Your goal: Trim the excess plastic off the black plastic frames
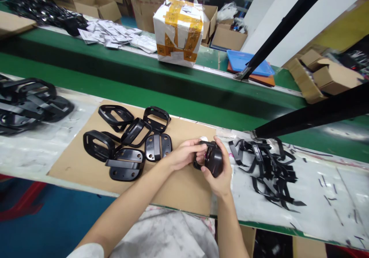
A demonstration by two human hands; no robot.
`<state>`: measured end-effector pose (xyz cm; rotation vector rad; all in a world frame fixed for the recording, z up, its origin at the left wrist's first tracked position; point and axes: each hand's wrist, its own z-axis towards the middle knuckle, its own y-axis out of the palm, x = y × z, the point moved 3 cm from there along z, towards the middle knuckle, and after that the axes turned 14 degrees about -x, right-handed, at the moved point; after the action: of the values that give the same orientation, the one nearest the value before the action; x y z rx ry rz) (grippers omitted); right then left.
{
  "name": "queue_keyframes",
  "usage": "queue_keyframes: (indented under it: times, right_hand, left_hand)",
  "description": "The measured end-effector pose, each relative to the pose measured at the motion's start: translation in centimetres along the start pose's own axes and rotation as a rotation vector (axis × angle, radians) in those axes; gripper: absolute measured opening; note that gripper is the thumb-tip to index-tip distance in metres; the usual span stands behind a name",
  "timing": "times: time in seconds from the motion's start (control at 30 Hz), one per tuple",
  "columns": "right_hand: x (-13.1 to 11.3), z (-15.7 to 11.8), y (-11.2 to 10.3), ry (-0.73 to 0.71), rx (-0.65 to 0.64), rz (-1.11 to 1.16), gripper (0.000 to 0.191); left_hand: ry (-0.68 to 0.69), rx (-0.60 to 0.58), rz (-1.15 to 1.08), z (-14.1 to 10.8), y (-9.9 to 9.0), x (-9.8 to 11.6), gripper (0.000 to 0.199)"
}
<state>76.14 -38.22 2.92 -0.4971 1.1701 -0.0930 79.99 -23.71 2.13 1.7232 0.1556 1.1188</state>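
Between my two hands, over the right part of a brown cardboard sheet [184, 189], is a black plastic bracket [215, 161]. My right hand [220, 173] wraps its outer side, thumb in front and fingers behind. On its left side my left hand [188, 154] pinches the edge; some of those fingers are hidden behind the part. To the left on the cardboard lie several similar black plastic brackets [128, 164], some flat and some standing on edge, a few with a strap across. Right of my hands sits a tangled heap of black straps [271, 169].
A larger pile of black brackets [25, 104] is at the far left. Behind a green conveyor belt [115, 93] stand a taped white box [178, 31], a heap of white packets [109, 33] and a blue tray [249, 62]. A black metal post [314, 110] slants in from the right.
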Motion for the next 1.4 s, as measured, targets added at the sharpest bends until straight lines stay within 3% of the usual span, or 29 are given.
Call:
queue_keyframes:
  times: [0.1,0.17,0.33,0.53,0.63,0.73,0.8,0.9,1.1,1.2,1.33,1.4]
  right_hand:
    - [-0.7,0.3,-0.9,-0.041,-0.053,0.061,0.076]
    - [-1.0,0.4,-1.5,-0.040,-0.081,0.095,0.077]
    - [-0.9,-0.1,-2.6,-0.001,-0.151,0.140,0.082]
    - [-0.8,-0.1,-2.5,-0.004,-0.132,0.115,0.085]
    - [-1.4,0.5,-2.8,-0.008,-0.084,0.050,0.080]
    - [-2.8,1.0,-3.9,-0.022,0.035,-0.106,0.076]
    - [-3.9,1.2,-4.6,-0.058,0.086,-0.224,0.076]
    - [-5.4,1.0,-4.9,-0.122,0.028,-0.355,0.079]
    - [-5.8,0.7,-3.0,-0.190,-0.069,-0.445,0.083]
    - [-5.8,1.1,-2.6,-0.160,-0.093,-0.430,0.084]
    - [-5.3,0.2,-3.3,-0.012,-0.206,-0.377,0.091]
    - [-4.1,-1.5,-3.8,0.110,-0.177,-0.343,0.086]
  left_hand:
    - [-0.113,-0.147,-0.110,-0.1,0.1,0.0,0.050]
    - [-0.131,-0.171,-0.156,-0.1,0.1,-0.4,0.052]
    - [-0.052,-0.047,-0.207,0.4,0.3,-1.7,0.045]
    - [-0.062,0.009,-0.106,0.6,0.3,-1.6,0.049]
    - [0.030,0.025,0.089,0.5,0.5,-1.1,0.053]
    - [0.152,0.084,0.556,-0.1,1.2,-0.6,0.048]
    - [0.130,0.176,0.962,-0.6,1.7,-0.5,0.038]
    - [0.024,0.252,1.374,-1.0,2.3,-1.0,0.036]
    - [-0.062,0.214,1.494,-0.8,2.0,-1.6,0.034]
    - [-0.139,0.259,1.525,-0.9,1.5,-1.2,0.034]
    - [-0.181,0.288,1.470,-1.4,0.2,-0.8,0.025]
    - [-0.160,0.372,1.452,-1.8,-0.7,-0.4,0.025]
